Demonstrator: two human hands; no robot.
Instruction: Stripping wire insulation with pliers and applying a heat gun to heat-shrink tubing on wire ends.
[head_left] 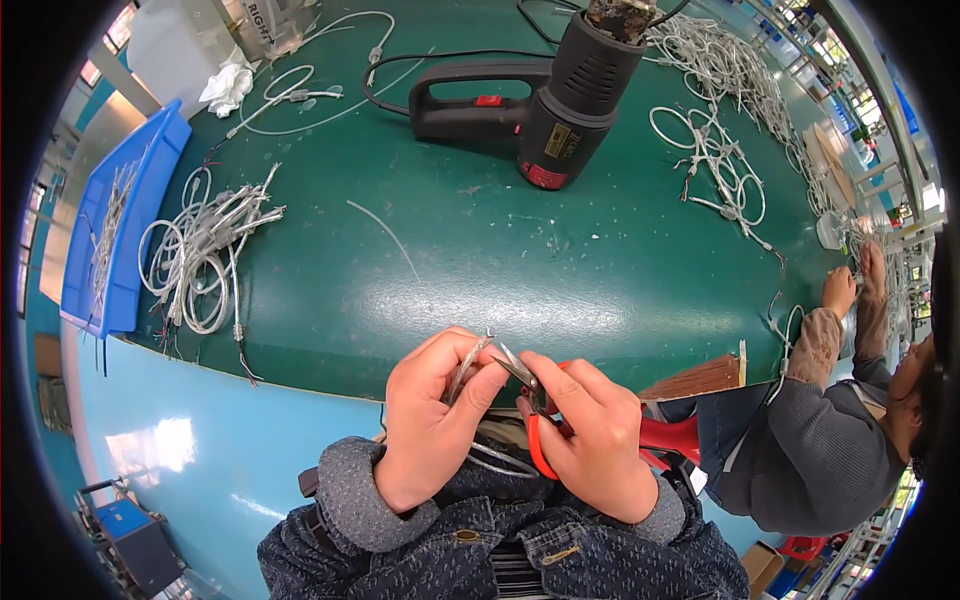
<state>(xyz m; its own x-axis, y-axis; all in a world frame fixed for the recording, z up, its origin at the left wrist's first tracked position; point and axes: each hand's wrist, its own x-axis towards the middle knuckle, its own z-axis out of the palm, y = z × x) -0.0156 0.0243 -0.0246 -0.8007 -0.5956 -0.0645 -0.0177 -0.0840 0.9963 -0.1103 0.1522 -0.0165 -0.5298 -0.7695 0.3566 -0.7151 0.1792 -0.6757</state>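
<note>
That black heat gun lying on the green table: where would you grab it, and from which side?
Grip the heat gun by its long looped handle, probably coming from above on the left. The handle lies flat and bare, pointing away from the nozzle.

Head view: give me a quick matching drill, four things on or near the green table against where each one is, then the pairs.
Things:
1. heat gun
2. blue tray
3. snips
4. white wire bundle

Places:
A. in the right hand
B. table's left edge
C. far middle of the table
D. just right of the tray

Pairs: 1-C, 2-B, 3-A, 4-D
</note>
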